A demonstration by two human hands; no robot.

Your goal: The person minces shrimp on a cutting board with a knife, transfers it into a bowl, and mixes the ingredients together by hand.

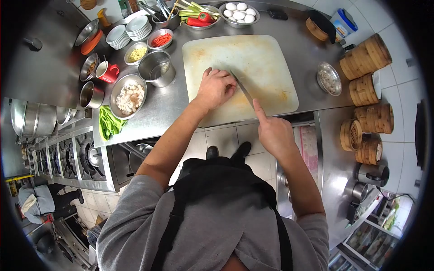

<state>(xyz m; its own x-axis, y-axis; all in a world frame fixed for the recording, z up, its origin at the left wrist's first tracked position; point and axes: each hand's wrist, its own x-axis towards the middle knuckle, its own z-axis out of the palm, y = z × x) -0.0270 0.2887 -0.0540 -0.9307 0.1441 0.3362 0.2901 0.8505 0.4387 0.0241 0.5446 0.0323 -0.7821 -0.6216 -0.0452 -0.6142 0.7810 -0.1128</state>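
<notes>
On the white cutting board [253, 49] my left hand [216, 88] rests with its fingers curled and pressed together. Something small and pale seems to lie under its fingertips, too hidden to name. My right hand [276, 135] is wrapped round the handle of a knife [244, 89], its index finger stretched along the top of the blade. The blade points away to the upper left, its tip close beside the left fingertips. A metal pot [157, 69] stands left of the board, near a bowl of pale chopped pieces [129, 97].
Bowls of eggs [239, 13], red peppers [199, 20] and red strips [161, 39] line the back. Green leaves [110, 122] lie at the counter's left edge. At the right are a small metal bowl [329, 79] and bamboo steamers [365, 56]. Another person [40, 203] is at the far lower left.
</notes>
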